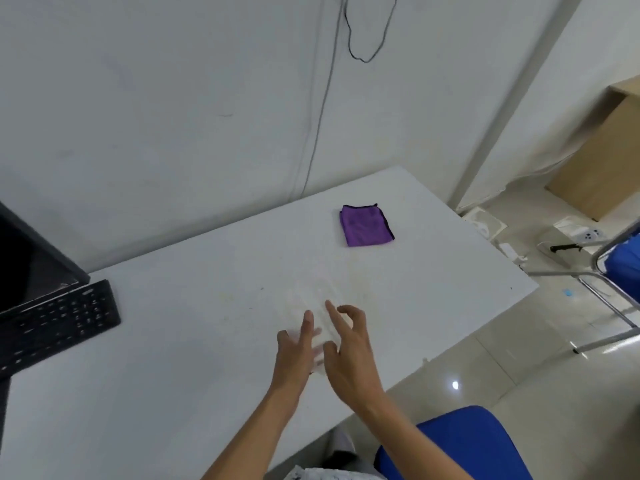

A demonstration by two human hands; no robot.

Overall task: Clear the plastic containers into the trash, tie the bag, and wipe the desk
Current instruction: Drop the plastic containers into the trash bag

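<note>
A clear plastic container (320, 303) lies on the white desk (173, 375) near its front edge, faint and blurred. My left hand (296, 351) rests against the container's near left side with its fingers spread. Just to the right, my right hand (351, 348) curls thumb and fingers round the container's near edge. A folded purple cloth (366, 225) with black trim lies flat further back on the desk, apart from both hands. Faint yellowish smears mark the desk around the container.
A black keyboard (59, 323) and a dark monitor (27, 258) sit at the desk's left. A blue chair (460, 445) is by my right arm; a metal-framed chair (616, 271) and a cardboard box (606, 150) stand at right. Something white and crumpled (325, 474) shows at the bottom edge.
</note>
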